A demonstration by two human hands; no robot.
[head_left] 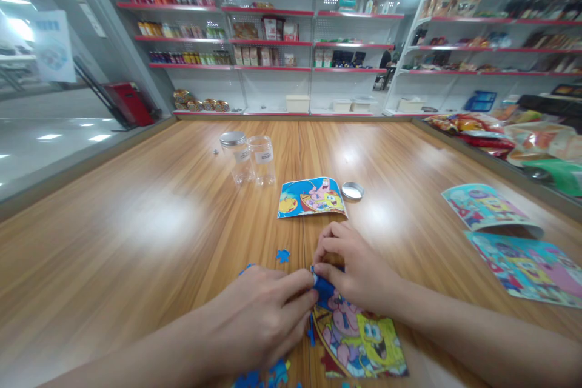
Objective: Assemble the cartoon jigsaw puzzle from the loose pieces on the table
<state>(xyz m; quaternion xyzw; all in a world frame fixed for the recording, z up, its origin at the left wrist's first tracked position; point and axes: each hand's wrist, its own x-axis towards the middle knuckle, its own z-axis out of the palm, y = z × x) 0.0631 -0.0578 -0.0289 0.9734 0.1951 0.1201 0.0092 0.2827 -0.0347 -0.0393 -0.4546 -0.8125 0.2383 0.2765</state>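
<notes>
A partly assembled jigsaw puzzle, with a yellow and a pink cartoon figure, lies on the table in front of me. My left hand is closed at its upper left edge, fingertips pressed on a blue puzzle piece. Over the top edge, my right hand curls with thumb and fingers close together, its fingertips almost touching the left ones. Whatever it pinches is hidden. One loose blue piece lies ahead of my left hand. Several more blue pieces lie below it, partly covered.
Beyond my hands lies a curled picture card beside a round metal lid. Two clear jars stand farther back, one lidded. Two more cartoon sheets lie at right. Bagged goods border the table's right edge; stocked shelves rise behind.
</notes>
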